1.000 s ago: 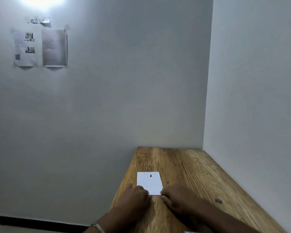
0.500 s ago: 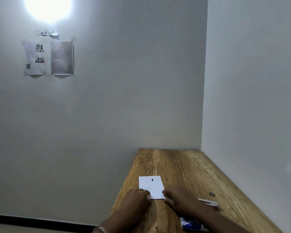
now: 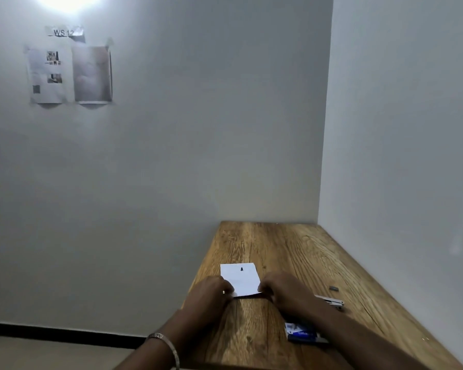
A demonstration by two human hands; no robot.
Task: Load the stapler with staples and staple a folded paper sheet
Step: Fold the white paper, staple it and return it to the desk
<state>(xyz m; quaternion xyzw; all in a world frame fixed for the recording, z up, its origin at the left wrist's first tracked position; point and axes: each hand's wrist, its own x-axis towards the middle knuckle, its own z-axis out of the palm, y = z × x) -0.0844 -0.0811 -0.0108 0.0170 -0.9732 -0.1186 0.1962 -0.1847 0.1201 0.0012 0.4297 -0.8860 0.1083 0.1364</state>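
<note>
A small white folded paper sheet (image 3: 241,279) with a tiny dark mark near its far edge lies on the wooden table (image 3: 286,247). My left hand (image 3: 211,296) pinches its near left corner and my right hand (image 3: 284,291) pinches its near right corner; the near edge is lifted slightly off the wood. A silver stapler (image 3: 332,303) lies just right of my right hand, partly hidden by it. A blue staple box (image 3: 301,334) sits nearer to me, half under my right forearm. A short strip of staples (image 3: 333,288) lies further right.
The table stands in a corner, with a white wall along its right side and another behind its far end. Its left edge drops to the floor. Printed sheets (image 3: 70,74) are taped high on the back wall.
The view has tilted down, bringing the stapler and blue box into sight. Both hands stay at the paper's near corners, whose near edge is now raised slightly.
</note>
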